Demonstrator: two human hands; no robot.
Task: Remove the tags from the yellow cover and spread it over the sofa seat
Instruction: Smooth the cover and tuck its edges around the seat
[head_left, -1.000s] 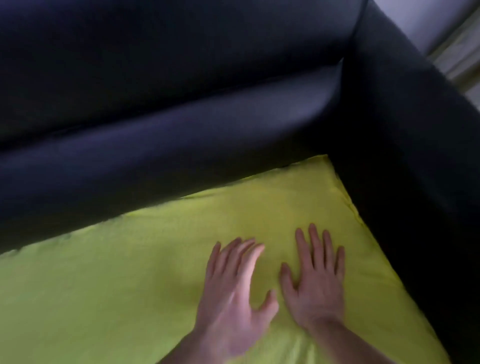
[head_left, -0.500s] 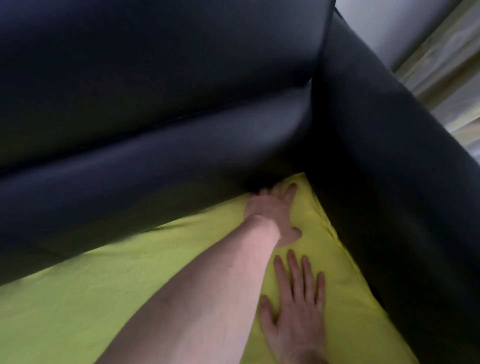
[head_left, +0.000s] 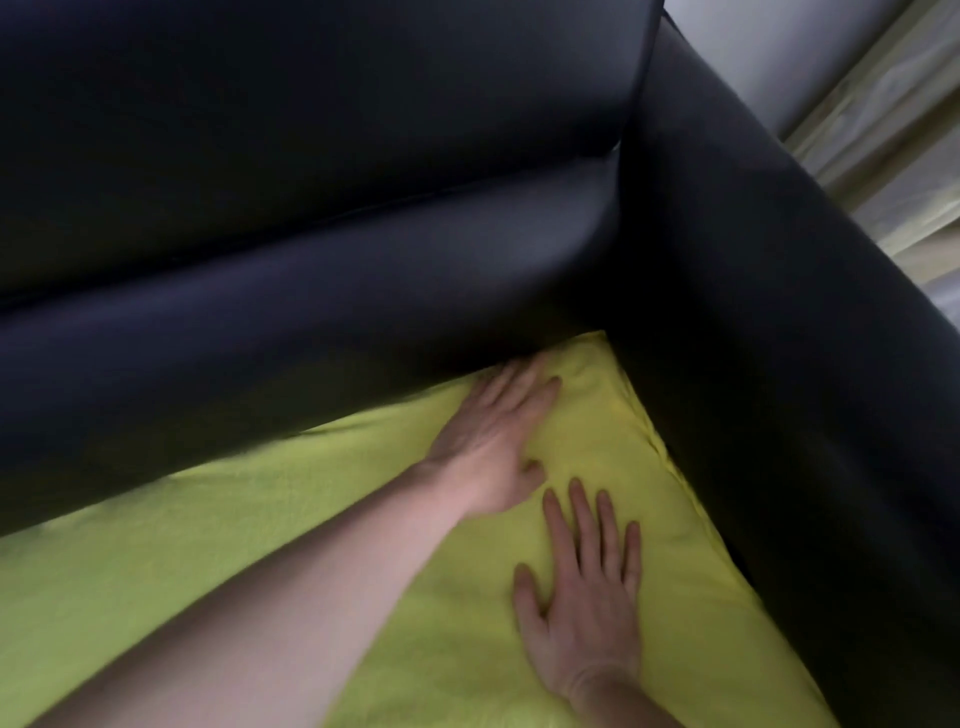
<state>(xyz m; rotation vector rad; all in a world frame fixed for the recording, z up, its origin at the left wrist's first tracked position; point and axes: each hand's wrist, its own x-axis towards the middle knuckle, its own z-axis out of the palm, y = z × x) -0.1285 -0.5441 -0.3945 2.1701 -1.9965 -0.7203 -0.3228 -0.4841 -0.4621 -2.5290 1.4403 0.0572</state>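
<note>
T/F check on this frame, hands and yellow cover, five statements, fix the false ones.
1. The left hand reaches toward the back corner of the seat. True.
2. The right hand grips a bunched fold of the yellow cover. False: it lies flat on the cover with fingers straight.
3. The yellow cover lies on the seat up to the dark backrest. True.
4. The left hand holds a tag. False: its fingers lie straight on the cover, and no tag is visible.
5. The armrest is draped in yellow fabric. False: it shows bare dark upholstery, and the cover ends at its base.
</note>
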